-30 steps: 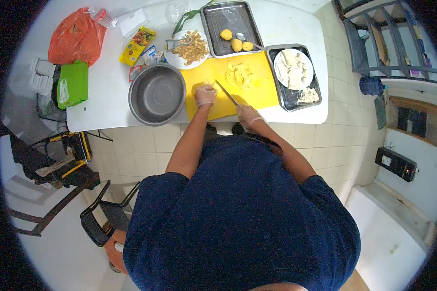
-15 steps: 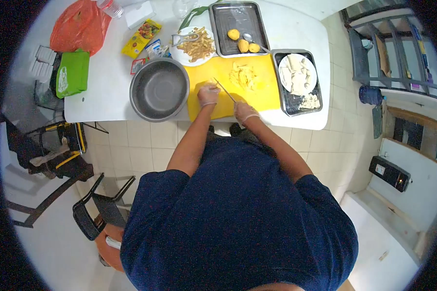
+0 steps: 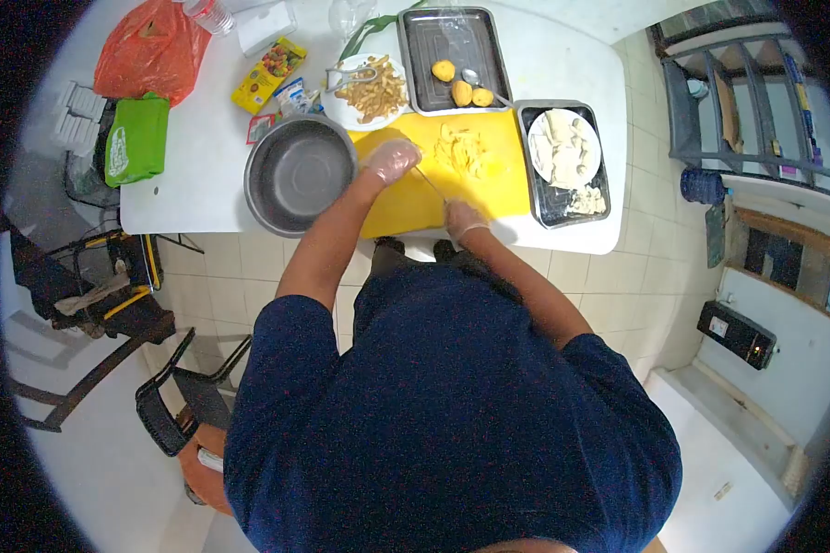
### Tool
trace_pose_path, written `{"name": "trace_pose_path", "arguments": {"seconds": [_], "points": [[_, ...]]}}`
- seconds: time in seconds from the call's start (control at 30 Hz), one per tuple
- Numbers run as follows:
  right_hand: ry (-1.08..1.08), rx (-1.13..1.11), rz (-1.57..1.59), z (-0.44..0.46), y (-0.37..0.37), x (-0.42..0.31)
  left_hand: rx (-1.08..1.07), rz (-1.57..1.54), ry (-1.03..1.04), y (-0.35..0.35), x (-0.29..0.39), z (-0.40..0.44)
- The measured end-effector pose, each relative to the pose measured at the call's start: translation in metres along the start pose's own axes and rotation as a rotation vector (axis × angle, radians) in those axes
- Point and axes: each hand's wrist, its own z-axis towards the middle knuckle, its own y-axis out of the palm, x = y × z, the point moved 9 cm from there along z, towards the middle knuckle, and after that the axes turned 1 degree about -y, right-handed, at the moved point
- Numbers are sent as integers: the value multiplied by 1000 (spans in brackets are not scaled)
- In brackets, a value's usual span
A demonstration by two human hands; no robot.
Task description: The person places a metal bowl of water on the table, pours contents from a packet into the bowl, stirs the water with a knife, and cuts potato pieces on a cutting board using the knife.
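A yellow cutting board (image 3: 410,210) lies along the table's near edge. In a clear glove, my right hand (image 3: 468,222) is closed around the handle of a knife (image 3: 431,184), whose blade slants up and left over the board. My left hand (image 3: 395,160), also gloved, hovers over the board's left part near the knife's tip. Its fingers are blurred, and whether they hold anything is hidden. A pile of cut yellow strips (image 3: 461,152), looking like potato, rests on the board right of my left hand.
Left of the board stands a grey basin (image 3: 302,175). Behind it is a plate of peelings (image 3: 374,92) with a peeler. A dark tray (image 3: 452,46) holds peeled yellow pieces and a spoon (image 3: 489,88). At right, another tray (image 3: 563,214) carries a plate of pale food (image 3: 564,147).
My left hand has moved forward and slightly up over the board, rising closer to the camera. My right hand, still on the knife, has shifted slightly nearer me.
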Motion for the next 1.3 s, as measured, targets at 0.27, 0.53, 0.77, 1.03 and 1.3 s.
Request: {"name": "trace_pose_path", "arguments": {"seconds": [0.27,0.53,0.77,1.03,1.3], "points": [[81,-20,109,5,2,4,-69,-58,129,10,3,5],[42,24,142,21,19,10,-95,-77,162,31,-1,5],[92,-68,131,32,32,26,-93,-99,-29,11,-3,20],[-287,-216,218,60,82,30,139,-292,-364,-6,-28,17],[-255,-20,228,8,19,0,649,-413,-859,-45,-2,-83]]}}
